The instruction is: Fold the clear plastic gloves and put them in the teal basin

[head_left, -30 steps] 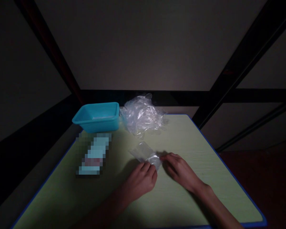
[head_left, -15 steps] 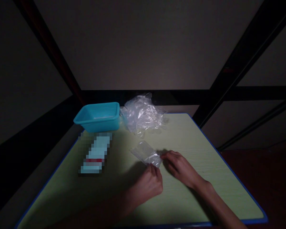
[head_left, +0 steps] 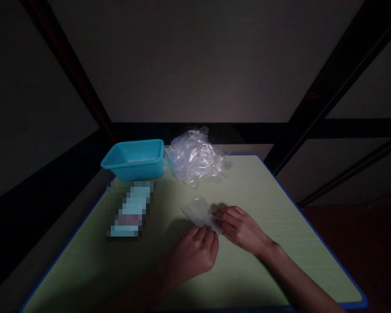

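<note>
A small clear plastic bag (head_left: 197,209) lies over the middle of the table between my two hands. My left hand (head_left: 200,248) is closed, its fingertips pinching the bag's near edge. On the bag's right side my right hand (head_left: 239,226) is also closed, gripping it between thumb and fingers. The fingers cover the near right corner of the bag. Beyond it sits a crumpled heap of clear plastic bags (head_left: 197,156), apart from both hands.
At the table's back left corner stands a turquoise plastic basin (head_left: 137,170). Nearer me lies a pixelated flat rectangular object (head_left: 135,204) with a pale blue face. The pale green table (head_left: 280,243) has a blue edge, and a wall panel (head_left: 195,65) rises behind it.
My right hand has shifted slightly left and further onto the bag. The left hand has moved a little left and down. The bag's surface looks duller, with fewer bright glints.
</note>
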### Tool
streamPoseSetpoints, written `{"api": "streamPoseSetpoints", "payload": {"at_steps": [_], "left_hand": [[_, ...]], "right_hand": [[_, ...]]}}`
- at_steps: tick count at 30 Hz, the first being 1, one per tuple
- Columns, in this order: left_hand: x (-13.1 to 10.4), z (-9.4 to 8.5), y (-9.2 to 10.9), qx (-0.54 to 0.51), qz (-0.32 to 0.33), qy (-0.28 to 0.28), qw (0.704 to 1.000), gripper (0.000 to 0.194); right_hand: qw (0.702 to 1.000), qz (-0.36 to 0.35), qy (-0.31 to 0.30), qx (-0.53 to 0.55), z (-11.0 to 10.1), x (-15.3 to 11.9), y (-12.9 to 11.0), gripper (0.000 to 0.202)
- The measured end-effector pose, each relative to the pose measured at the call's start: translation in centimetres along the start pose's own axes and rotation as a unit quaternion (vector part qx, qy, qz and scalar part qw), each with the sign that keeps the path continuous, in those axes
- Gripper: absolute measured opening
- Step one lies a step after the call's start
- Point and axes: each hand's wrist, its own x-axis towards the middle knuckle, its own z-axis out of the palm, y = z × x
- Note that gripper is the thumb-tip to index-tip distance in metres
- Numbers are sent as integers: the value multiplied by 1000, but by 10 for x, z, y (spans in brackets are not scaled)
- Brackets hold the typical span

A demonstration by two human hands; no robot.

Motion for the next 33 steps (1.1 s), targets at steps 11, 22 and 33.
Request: {"api": "streamPoseSetpoints", "payload": {"at_steps": [11,22,33], "left_hand": [[-37,15,9,-22,-121,51,991,30],[-49,15,12,-45,-149,28,987,30],[-49,8,10,-23,-140,21,990,32]], "right_hand": [[997,68,9,-40,4,-2,-44,27],[1000,20,17,11,3,-1,-46,27],[998,-42,-53,-2,7,-10,-36,21]]}}
